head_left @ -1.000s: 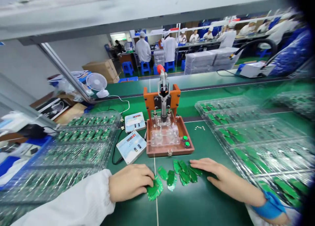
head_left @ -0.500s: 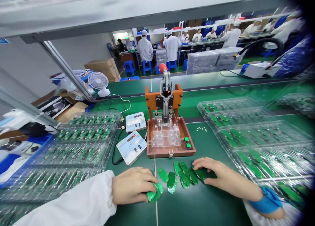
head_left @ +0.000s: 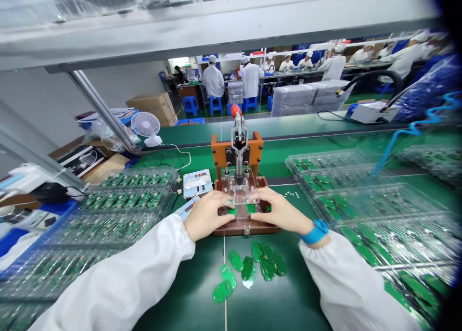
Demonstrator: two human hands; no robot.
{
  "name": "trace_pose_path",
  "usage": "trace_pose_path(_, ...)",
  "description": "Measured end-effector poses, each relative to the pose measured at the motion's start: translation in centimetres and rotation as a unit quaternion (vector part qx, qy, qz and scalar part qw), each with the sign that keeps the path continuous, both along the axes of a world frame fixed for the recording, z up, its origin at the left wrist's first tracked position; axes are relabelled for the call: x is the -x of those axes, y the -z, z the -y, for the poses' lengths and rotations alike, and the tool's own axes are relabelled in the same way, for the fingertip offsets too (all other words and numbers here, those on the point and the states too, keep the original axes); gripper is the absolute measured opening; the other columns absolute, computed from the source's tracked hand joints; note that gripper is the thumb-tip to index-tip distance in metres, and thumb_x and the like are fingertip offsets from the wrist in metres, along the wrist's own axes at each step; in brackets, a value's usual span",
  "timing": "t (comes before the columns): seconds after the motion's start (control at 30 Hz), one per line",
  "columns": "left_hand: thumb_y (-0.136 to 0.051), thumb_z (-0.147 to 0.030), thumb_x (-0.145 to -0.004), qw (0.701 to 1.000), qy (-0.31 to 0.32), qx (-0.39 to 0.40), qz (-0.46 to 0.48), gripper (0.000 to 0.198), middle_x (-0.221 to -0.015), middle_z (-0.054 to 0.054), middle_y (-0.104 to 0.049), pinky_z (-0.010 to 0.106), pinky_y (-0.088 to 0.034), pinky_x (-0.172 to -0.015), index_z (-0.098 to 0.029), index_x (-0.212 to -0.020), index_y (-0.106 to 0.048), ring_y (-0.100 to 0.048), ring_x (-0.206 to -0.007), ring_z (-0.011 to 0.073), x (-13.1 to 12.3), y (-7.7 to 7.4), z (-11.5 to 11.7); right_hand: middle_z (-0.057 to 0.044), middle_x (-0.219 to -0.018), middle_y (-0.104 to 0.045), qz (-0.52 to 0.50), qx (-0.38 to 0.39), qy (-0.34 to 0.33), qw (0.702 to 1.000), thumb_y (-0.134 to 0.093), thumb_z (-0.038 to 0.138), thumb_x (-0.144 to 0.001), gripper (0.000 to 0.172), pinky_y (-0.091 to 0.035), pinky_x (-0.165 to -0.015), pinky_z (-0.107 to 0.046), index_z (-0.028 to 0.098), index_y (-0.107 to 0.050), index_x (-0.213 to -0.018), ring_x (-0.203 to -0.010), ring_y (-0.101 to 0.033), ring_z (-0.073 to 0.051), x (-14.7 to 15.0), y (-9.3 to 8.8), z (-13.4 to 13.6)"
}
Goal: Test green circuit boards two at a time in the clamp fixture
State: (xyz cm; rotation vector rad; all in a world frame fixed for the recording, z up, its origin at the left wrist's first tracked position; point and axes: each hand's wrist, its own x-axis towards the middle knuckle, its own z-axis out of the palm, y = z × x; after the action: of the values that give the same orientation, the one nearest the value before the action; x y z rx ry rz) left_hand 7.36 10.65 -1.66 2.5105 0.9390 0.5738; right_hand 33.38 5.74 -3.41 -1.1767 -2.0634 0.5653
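My left hand [head_left: 209, 214] is over the left side of the clamp fixture [head_left: 247, 229], thumb and fingers closed around a small green circuit board [head_left: 233, 210]. On the right side, my right hand [head_left: 279, 210] holds another green circuit board [head_left: 250, 209] between thumb and fingers. Both boards lie at the clear plastic plate [head_left: 240, 196] of the fixture; whether they are fully seated I cannot tell. The red-knobbed toggle lever [head_left: 236, 110] stands upright above. In front of the fixture, a loose group of green circuit boards [head_left: 267, 261] lies on the green mat.
Clear trays with populated boards [head_left: 132, 201] stand left, and trays with green boards [head_left: 335, 201] stand right. Two white counter boxes, one [head_left: 197, 183] plainly visible, sit beside the fixture. A small fan [head_left: 146, 125] stands behind; a blue coiled hose [head_left: 407, 129] hangs at right. Co-workers [head_left: 213, 78] are in the background.
Both hands have moved from the loose boards on the mat up to the fixture, each with a board. The pile on the mat stays. A blue hose has come into view.
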Motion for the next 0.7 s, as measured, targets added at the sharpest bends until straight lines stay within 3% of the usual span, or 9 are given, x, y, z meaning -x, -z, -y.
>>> trace_pose_path(0.2, -0.078, -0.021, -0.083, 1.000, -0.011, -0.004, -0.011, 0.013, -0.123, 0.003, -0.071, 0.044, -0.049, -0.105, -0.022, -0.095, -0.074, -0.062, -0.116, 0.0259, 0.2, 0.1, 0.5, -0.007, -0.121, -0.067, 0.024, -0.007, -0.010, 1.000, -0.082, 0.024, -0.083, 0.031, -0.045, -0.107, -0.050, 0.023, -0.068, -0.111, -0.119, -0.060, -0.027, 0.0, 0.9, -0.7)
trace_pose_path(0.37, -0.075, -0.022, -0.085, 1.000, -0.004, -0.023, -0.004, 0.010, -0.123, 0.002, -0.071, 0.045, -0.049, -0.105, -0.022, -0.095, -0.072, -0.062, -0.116, 0.0257, 0.0, 0.2, 0.6, -0.006, -0.124, -0.066, 0.026, -0.012, 0.001, 1.000, -0.081, 0.024, -0.084, 0.028, -0.027, -0.118, -0.064, 0.024, -0.067, -0.109, -0.121, -0.059, -0.029, 0.2, 1.6, -0.7)
trace_pose_path(0.53, -0.070, -0.022, -0.089, 0.998, 0.012, -0.062, 0.003, 0.011, -0.125, 0.005, -0.070, 0.048, -0.049, -0.108, -0.020, -0.099, -0.071, -0.061, -0.119, 0.0268, 0.2, 0.9, 0.8, -0.006, -0.128, -0.065, 0.026, -0.027, 0.000, 0.999, -0.076, 0.033, -0.090, 0.023, -0.021, -0.120, -0.066, 0.026, -0.069, -0.111, -0.125, -0.057, -0.030, 0.0, 2.0, -0.4)
trace_pose_path(0.6, -0.068, -0.025, -0.091, 0.998, 0.010, -0.067, -0.007, 0.016, -0.131, 0.005, -0.067, 0.050, -0.045, -0.113, -0.020, -0.106, -0.070, -0.055, -0.128, 0.0285, 0.4, 1.3, 1.1, -0.006, -0.133, -0.063, 0.025, -0.034, -0.003, 0.999, -0.073, 0.039, -0.093, 0.026, -0.020, -0.121, -0.066, 0.028, -0.070, -0.116, -0.134, -0.051, -0.032, 0.0, 2.3, 0.1)
trace_pose_path(0.7, -0.066, -0.031, -0.093, 0.997, 0.014, -0.062, -0.040, 0.029, -0.149, 0.005, -0.054, 0.055, -0.037, -0.120, -0.022, -0.120, -0.067, -0.039, -0.145, 0.0315, 1.2, 1.7, 1.7, -0.006, -0.140, -0.059, 0.012, -0.042, -0.002, 0.999, -0.068, 0.047, -0.096, 0.034, -0.029, -0.119, -0.065, 0.030, -0.069, -0.125, -0.143, -0.040, -0.034, -0.1, 2.8, 1.0)
